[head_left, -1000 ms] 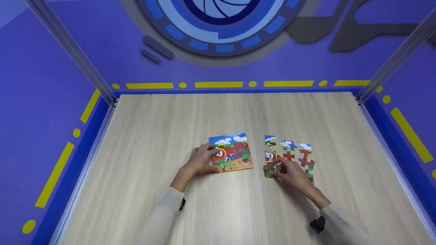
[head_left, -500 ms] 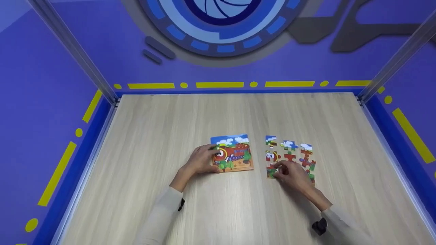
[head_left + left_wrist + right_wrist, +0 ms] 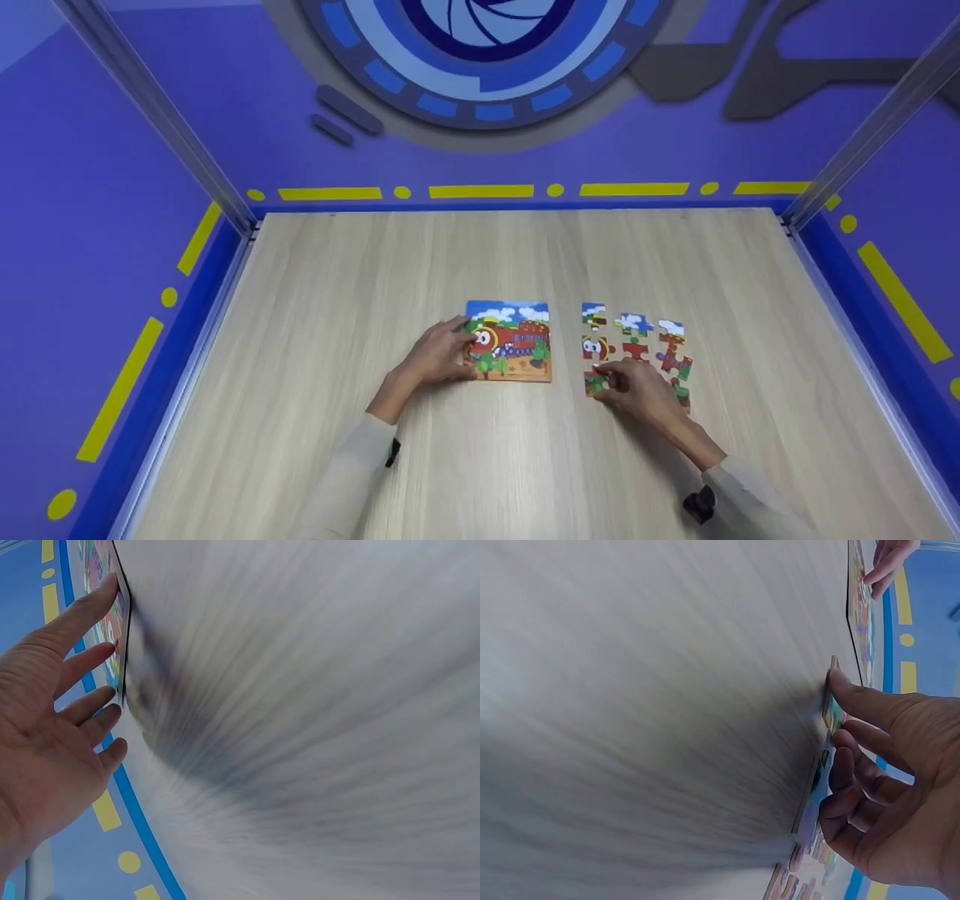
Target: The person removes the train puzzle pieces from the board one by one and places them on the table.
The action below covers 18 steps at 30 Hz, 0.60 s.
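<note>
A square picture board [image 3: 517, 341] with a red cartoon train lies left of a group of loose jigsaw pieces. My left hand [image 3: 433, 352] touches its left side, thumb near the lower corner and forefinger higher up. In the left wrist view the fingers of that hand [image 3: 56, 712] reach out loosely to the board's edge. My right hand [image 3: 645, 390] pinches the lower-left jigsaw piece [image 3: 595, 384], green with some red. From the right wrist view, thumb and forefinger of the hand [image 3: 907, 772] are on that jigsaw piece [image 3: 828, 701]; its other fingers are curled.
Above the held piece lies a train-face piece [image 3: 594, 348]. Several more pieces, such as a cloud piece [image 3: 634, 322], stand in rows to its right, some partly behind the right hand. Blue walls [image 3: 480, 169] border the wooden table [image 3: 450, 247].
The board has turned slightly from a tilt to nearly square, under my left hand. The lower-left piece has shifted down, apart from the train-face piece, with my right hand on it.
</note>
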Motion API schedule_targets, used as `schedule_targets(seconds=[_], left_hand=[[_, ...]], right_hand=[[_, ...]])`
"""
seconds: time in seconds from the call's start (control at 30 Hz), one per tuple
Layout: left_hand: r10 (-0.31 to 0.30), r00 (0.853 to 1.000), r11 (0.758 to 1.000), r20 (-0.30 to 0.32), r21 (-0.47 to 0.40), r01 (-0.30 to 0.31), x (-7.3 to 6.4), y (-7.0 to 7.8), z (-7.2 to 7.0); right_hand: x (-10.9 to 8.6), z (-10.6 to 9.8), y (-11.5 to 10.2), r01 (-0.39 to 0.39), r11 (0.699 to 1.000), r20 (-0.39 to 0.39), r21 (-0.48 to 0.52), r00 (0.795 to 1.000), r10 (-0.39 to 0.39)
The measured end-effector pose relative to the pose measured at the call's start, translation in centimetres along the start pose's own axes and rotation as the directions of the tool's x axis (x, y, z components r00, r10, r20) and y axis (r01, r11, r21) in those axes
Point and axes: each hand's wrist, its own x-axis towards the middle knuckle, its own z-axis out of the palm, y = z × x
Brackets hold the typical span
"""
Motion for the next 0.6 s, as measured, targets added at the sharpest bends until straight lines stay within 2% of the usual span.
schedule_targets(seconds=[0.2,0.37,0.5,0.57,0.6], left_hand=[[0.0,1.0,1.0,-0.016,0.0,0.0,-0.2,0.1,0.0],[0.006,0.999,0.997,-0.054,-0.07,-0.009,-0.3,-0.1,-0.1],[0.01,0.989,0.989,-0.148,-0.142,-0.031,-0.9,-0.7,-0.6],[0.018,0.972,0.984,-0.234,-0.17,-0.059,-1.6,-1.3,-1.3],[0.025,0.959,0.982,-0.283,-0.175,-0.077,-2.0,-1.6,-1.7]], right_hand=[[0.0,0.0,0.1,0.014,1.0,0.001,0.025,1.0,-0.014],[0.4,-1.1,0.2,0.062,0.996,-0.026,0.069,0.998,-0.061],[0.8,-3.4,0.6,0.098,0.99,-0.058,0.096,0.994,-0.093],[1.1,-4.9,1.1,0.101,0.99,-0.056,0.098,0.994,-0.095],[1.2,-5.8,1.3,0.092,0.991,-0.049,0.099,0.995,-0.087]])
